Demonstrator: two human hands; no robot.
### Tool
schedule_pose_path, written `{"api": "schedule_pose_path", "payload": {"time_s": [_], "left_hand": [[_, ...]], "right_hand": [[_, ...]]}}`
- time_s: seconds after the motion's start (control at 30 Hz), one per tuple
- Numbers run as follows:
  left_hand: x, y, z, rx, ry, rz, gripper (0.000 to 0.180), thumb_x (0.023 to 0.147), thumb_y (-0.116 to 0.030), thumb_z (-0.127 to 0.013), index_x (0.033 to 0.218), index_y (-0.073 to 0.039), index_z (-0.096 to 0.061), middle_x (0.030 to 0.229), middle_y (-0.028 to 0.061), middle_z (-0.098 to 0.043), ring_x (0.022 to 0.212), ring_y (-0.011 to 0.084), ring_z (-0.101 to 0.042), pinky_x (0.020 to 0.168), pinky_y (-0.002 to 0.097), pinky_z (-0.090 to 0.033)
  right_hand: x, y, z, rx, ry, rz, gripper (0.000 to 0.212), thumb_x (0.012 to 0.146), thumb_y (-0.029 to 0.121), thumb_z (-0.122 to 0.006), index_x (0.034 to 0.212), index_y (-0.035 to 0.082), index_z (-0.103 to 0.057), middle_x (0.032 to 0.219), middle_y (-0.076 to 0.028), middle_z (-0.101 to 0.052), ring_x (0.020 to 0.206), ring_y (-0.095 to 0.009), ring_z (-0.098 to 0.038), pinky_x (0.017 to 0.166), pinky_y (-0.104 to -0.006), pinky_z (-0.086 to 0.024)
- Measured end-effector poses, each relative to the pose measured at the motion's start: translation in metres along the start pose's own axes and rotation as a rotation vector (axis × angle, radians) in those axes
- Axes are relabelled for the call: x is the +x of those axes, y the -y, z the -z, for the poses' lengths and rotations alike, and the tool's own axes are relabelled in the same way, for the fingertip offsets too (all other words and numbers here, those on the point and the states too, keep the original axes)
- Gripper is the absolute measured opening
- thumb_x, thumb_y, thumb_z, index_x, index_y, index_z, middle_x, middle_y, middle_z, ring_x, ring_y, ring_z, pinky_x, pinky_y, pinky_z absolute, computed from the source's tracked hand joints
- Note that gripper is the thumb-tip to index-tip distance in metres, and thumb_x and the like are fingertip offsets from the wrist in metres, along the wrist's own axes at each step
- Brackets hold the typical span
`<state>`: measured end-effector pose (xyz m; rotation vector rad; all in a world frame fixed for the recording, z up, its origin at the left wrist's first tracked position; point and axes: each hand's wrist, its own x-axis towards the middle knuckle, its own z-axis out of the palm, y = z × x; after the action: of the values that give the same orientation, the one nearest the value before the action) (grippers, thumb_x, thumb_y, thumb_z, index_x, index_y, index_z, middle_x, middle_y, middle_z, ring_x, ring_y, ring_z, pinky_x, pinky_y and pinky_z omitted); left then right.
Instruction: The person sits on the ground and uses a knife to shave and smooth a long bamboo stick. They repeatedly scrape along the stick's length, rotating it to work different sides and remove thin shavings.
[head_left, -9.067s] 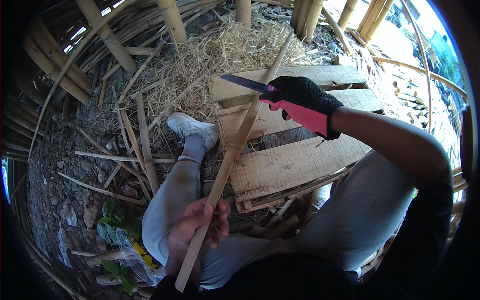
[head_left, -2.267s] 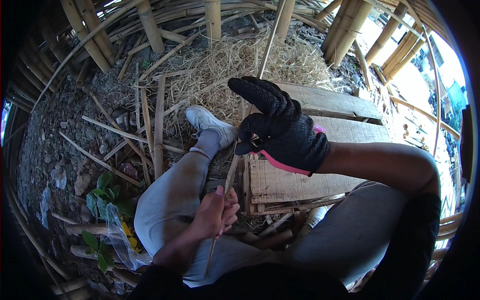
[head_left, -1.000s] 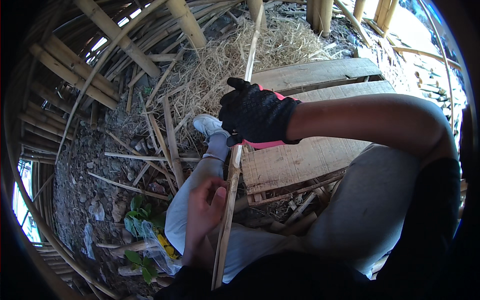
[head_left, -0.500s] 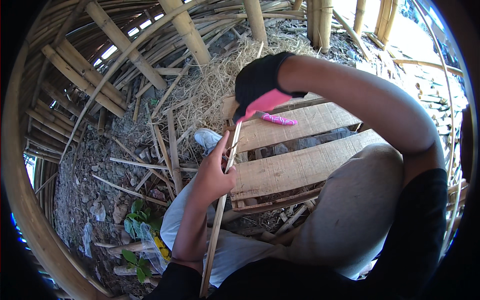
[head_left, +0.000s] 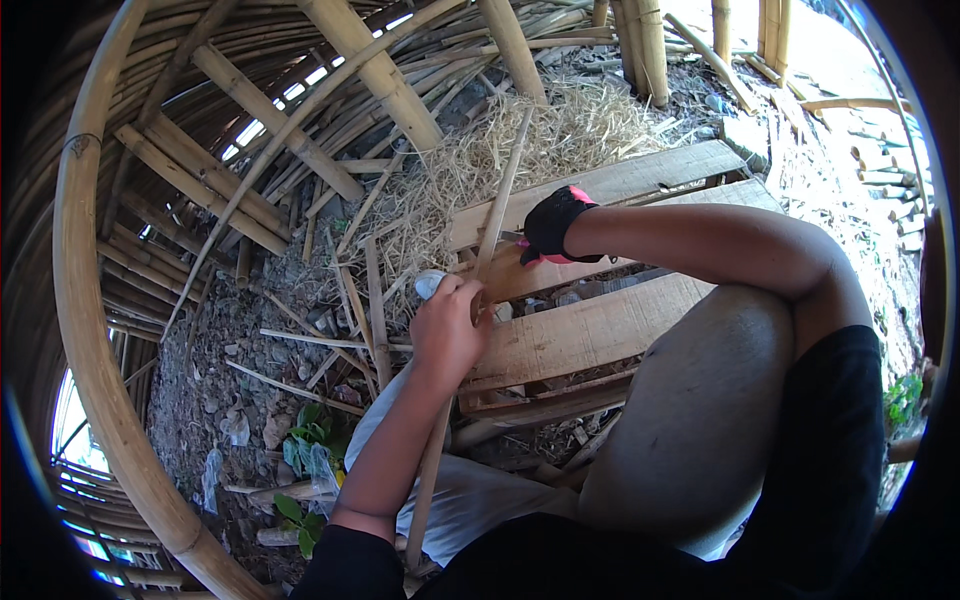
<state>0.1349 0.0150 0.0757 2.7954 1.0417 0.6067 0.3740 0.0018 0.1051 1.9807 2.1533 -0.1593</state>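
My bare left hand point(head_left: 449, 328) is closed around a long bamboo strip point(head_left: 508, 178). The strip slants from beside my left forearm up past the far edge of a low slatted wooden bench point(head_left: 585, 335). My right hand point(head_left: 560, 226), in a black and pink glove, is closed on a knife point(head_left: 513, 237) above the bench. Only a short length of the blade shows, pointing left at the strip; the glove covers most of the handle. Whether the blade touches the strip I cannot tell.
Pale shavings point(head_left: 590, 118) are heaped beyond the bench. Bamboo posts point(head_left: 375, 75) and a curved bamboo pole point(head_left: 110, 400) stand around me. Loose strips point(head_left: 300, 388), stones and a leafy plant point(head_left: 310, 430) lie on the ground to the left.
My right hand has left the strip's upper part and taken up the pink-handled knife from the bench. My left hand has closed round the strip, which now shows its broad face.
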Motion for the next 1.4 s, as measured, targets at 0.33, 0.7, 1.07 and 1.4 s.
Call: {"api": "schedule_pose_path", "payload": {"time_s": [0.33,0.7,1.07,1.4], "left_hand": [[0.013,-0.002,0.002,-0.091,-0.015,-0.034,0.026,0.086,0.001,-0.064,0.112,0.0,-0.068,0.097,0.0176,-0.068,0.089,0.0306,-0.07,0.077,0.0408,-0.055],[0.016,0.016,-0.033,-0.606,-0.202,0.21,0.014,0.088,-0.012,-0.074,0.093,0.0,-0.076,0.075,0.0085,-0.073,0.063,0.0105,-0.066,0.062,0.0259,-0.051],[-0.014,0.004,-0.039,-0.592,-0.303,0.375,0.03,0.096,-0.021,-0.064,0.08,0.003,-0.072,0.064,0.0099,-0.068,0.059,0.0148,-0.065,0.059,0.0318,-0.049],[-0.014,0.022,-0.04,-0.899,-0.458,0.538,0.043,0.108,-0.035,-0.044,0.091,-0.002,-0.065,0.084,0.0037,-0.064,0.075,0.0098,-0.056,0.073,0.0263,-0.047]], "right_hand": [[-0.004,-0.037,0.024,-0.183,0.127,-0.178,0.027,0.073,0.015,-0.072,0.098,0.006,-0.077,0.099,-0.013,-0.075,0.095,-0.03,-0.072,0.071,-0.0473,-0.057],[-0.035,-0.059,0.049,1.069,-0.135,-0.256,0.019,0.093,0.025,-0.067,0.083,0.01,-0.069,0.065,-0.002,-0.056,0.054,-0.011,-0.052,0.049,-0.0316,-0.042],[-0.05,0.016,-0.003,1.364,0.351,-0.302,0.015,0.094,0.024,-0.064,0.088,0.01,-0.066,0.065,0.0,-0.053,0.05,-0.011,-0.046,0.047,-0.0315,-0.039],[-0.046,-0.005,-0.014,0.319,-0.341,0.013,0.027,0.094,0.03,-0.062,0.113,0.013,-0.069,0.102,-0.012,-0.071,0.099,-0.034,-0.067,0.083,-0.0435,-0.053]]}}
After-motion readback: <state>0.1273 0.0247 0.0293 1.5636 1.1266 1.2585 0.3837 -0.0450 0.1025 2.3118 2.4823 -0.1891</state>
